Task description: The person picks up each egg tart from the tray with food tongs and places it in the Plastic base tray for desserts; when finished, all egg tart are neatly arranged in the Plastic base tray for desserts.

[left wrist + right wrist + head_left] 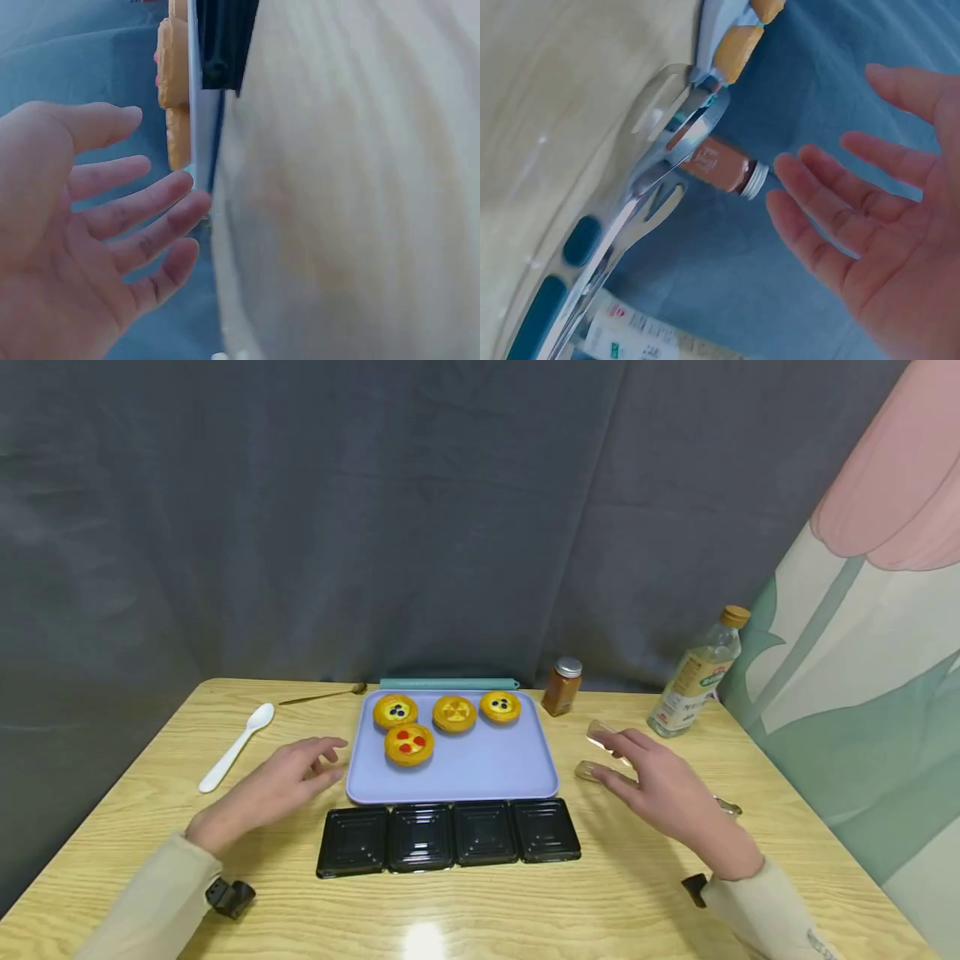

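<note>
My left hand (288, 777) hovers just left of a lavender tray (480, 772), its fingers relaxed and empty. In the left wrist view the same hand (97, 217) has its fingers spread toward the tray's edge. On the tray sit several tarts, among them one with red toppings (409, 745) and one with a yellow wedge pattern (453, 714). Over at the right, my right hand (663, 781) is held above metal tongs (727, 807), hiding their middle. The right wrist view shows these tongs (634, 184) lying apart from the loosely extended fingers of that hand (877, 217).
A black compartmented plastic tray (450, 837) lies in front of the lavender one. Behind are a teal rod (450, 683) and a thin brown-tipped stick (358, 688). A white spoon (238, 748) lies left. A spice jar (562, 687) and a labelled bottle (693, 681) stand back right.
</note>
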`<state>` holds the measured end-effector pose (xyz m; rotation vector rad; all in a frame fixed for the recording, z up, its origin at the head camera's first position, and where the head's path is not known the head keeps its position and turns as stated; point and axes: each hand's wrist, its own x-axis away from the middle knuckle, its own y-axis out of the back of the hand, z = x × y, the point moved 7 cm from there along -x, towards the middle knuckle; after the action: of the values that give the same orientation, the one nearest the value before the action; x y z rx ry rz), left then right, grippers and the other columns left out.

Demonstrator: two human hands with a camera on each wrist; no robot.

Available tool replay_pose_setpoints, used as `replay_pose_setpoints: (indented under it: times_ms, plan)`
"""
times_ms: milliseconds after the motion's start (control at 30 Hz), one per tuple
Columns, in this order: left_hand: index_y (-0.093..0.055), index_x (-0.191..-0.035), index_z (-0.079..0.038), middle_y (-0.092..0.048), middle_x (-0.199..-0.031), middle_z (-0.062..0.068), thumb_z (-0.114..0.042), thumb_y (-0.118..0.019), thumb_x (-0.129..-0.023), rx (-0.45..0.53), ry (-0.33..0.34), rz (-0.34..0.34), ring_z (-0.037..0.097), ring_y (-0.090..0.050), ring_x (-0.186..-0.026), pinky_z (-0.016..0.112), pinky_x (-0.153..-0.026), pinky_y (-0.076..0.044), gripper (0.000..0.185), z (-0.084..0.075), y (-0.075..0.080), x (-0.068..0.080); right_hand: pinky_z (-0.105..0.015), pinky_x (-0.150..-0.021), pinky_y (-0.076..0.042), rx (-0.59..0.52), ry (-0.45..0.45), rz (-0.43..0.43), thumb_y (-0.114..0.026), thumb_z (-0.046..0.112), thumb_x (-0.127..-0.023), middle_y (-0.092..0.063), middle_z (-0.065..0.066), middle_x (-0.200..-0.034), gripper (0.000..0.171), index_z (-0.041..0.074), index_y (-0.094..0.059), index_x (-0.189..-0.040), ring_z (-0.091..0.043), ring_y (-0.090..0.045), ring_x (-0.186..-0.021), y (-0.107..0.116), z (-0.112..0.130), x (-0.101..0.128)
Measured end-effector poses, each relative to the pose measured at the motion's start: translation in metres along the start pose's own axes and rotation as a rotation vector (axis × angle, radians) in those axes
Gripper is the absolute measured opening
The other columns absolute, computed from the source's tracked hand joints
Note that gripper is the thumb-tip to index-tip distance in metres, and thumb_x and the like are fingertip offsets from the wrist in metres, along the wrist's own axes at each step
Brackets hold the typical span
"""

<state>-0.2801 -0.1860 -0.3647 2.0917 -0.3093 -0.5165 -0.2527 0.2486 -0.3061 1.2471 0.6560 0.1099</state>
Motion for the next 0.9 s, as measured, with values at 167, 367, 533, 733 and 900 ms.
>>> replay_pose_setpoints:
  times_ms: [167,367,533,733,900]
  plan:
    - [-0.057,-0.134,0.005,-0.069,-0.108,0.009,-0.017,-0.067,-0.098,0.136,0.066,-0.004,0.021,-0.065,-0.093,0.039,-0.078,-0.054,0.044,0.009,-0.008,-0.002,-0.046,-0.077,-0.056,-0.036,-0.026,-0.002,-0.076,0.027,-0.093,-0.065,-0.002,-0.115,0.048,0.011,-0.062,-0.135,-0.023,-0.066,-0.097,0.006,-0.008,0.018]
    - [-0.054,-0.138,0.008,-0.068,-0.106,0.006,-0.017,-0.067,-0.098,0.216,0.111,-0.041,0.024,-0.064,-0.097,0.044,-0.084,-0.052,0.049,0.016,-0.014,-0.001,-0.040,-0.072,-0.055,-0.096,-0.043,-0.029,-0.080,0.024,-0.089,-0.065,-0.001,-0.119,0.049,0.012,-0.064,-0.134,-0.022,-0.066,-0.096,0.015,-0.022,0.035]
    - [-0.050,-0.141,0.010,-0.069,-0.109,0.006,-0.018,-0.066,-0.098,0.269,0.143,-0.040,0.023,-0.063,-0.100,0.044,-0.089,-0.051,0.053,0.022,-0.021,0.000,-0.034,-0.073,-0.054,-0.131,-0.048,-0.051,-0.082,0.021,-0.087,-0.065,0.003,-0.117,0.054,0.015,-0.063,-0.136,-0.013,-0.060,-0.097,0.021,-0.039,0.050]
    - [-0.049,-0.143,0.009,-0.068,-0.114,0.008,-0.019,-0.067,-0.098,0.323,0.165,-0.057,0.023,-0.061,-0.103,0.044,-0.091,-0.049,0.055,0.024,-0.028,0.001,-0.030,-0.074,-0.051,-0.151,-0.109,-0.053,-0.084,0.019,-0.085,-0.063,0.002,-0.115,0.062,0.017,-0.059,-0.142,-0.010,-0.056,-0.100,0.025,-0.068,0.069]
    - [-0.054,-0.140,0.007,-0.068,-0.113,0.007,-0.019,-0.070,-0.097,0.336,0.168,-0.092,0.025,-0.060,-0.105,0.043,-0.091,-0.048,0.053,0.028,-0.031,0.002,-0.027,-0.074,-0.048,-0.167,-0.147,-0.063,-0.086,0.018,-0.083,-0.063,-0.005,-0.118,0.066,0.014,-0.058,-0.143,-0.010,-0.055,-0.101,0.028,-0.093,0.080]
